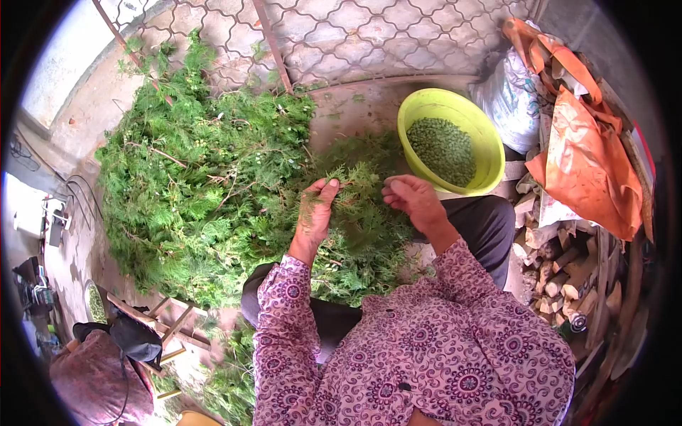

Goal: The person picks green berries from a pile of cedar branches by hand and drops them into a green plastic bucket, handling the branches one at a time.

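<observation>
My left hand [316, 211] is closed around a leafy green conifer sprig [348, 186], thumb and fingers pinching its stem. The sprig's feathery tips point right, toward my other hand. Just beside it, my right hand [415, 202] has its fingertips pinched together; whether something small is between them cannot be seen. Below the hands and to their left spreads a big heap of cut conifer branches [206, 184]. Beyond my right hand stands a yellow-green plastic basin [490, 117], partly filled with small green cones or berries [442, 150].
A metal lattice gate [383, 35] lies at the back. Stacked firewood [568, 277], an orange sack [590, 163] and a white bag [508, 96] are at the right. At lower left are a wooden stool frame [177, 326] and a dark bag [135, 341].
</observation>
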The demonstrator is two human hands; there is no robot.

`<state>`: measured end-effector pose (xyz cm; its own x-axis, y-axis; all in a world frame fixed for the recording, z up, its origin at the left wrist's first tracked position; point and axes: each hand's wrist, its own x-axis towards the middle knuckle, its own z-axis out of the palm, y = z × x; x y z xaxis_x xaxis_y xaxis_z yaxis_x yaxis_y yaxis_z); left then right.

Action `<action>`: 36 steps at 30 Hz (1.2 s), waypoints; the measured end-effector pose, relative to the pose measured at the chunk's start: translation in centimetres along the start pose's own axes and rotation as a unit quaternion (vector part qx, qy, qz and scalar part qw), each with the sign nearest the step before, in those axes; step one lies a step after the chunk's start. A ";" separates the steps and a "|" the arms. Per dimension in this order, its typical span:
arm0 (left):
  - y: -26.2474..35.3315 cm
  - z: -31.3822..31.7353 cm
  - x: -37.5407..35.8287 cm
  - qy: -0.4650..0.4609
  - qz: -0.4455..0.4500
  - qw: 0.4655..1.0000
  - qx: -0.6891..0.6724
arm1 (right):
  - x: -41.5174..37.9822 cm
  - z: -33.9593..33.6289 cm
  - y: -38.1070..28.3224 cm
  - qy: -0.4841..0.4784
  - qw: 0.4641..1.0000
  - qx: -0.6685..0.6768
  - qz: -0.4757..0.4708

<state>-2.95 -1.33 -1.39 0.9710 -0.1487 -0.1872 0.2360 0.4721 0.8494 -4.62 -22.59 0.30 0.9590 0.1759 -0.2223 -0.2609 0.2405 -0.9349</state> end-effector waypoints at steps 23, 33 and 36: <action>2.0 1.0 -1.5 -0.106 -0.013 0.958 0.266 | 2.0 -1.1 1.9 -0.050 0.987 -0.151 0.005; 2.0 0.4 -1.3 -0.074 -0.018 0.989 0.125 | 1.3 -1.6 4.5 -0.213 0.925 0.283 0.136; 2.2 0.9 -1.7 -0.065 -0.009 0.990 0.128 | 0.5 0.6 2.5 -0.193 0.923 0.293 0.159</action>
<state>-4.08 -0.79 1.25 0.9500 -0.2729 -0.1519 0.2192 0.2362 0.9467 -4.86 -21.31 -2.01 0.7425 0.6258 -0.2388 -0.6454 0.5730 -0.5051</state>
